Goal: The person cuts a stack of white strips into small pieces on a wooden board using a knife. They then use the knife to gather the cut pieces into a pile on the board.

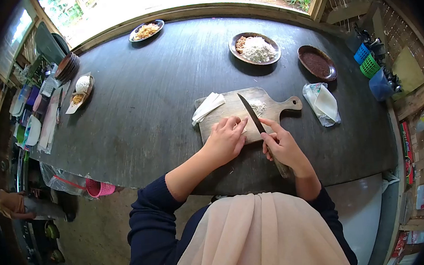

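My right hand (284,149) grips a kitchen knife (252,112) by its wooden handle, the dark blade slanting up and left over the wooden cutting board (272,97). On the board's front part, my left hand (227,138) rests with fingers bent and drawn together. A pale edge shows near its fingertips, but what lies under them is mostly hidden. Fine white shreds (258,108) lie just beyond the blade. Flat white strips (209,107) are stacked at the board's left edge, partly overhanging it.
Right of the board lies a plastic packet with a folded white sheet (323,105). Beyond are a plate of white shreds and reddish-brown food (257,49) and a dish of dark brown food (317,63). A plate of yellowish food (146,31) stands far back; a rice dish (82,89) sits left.
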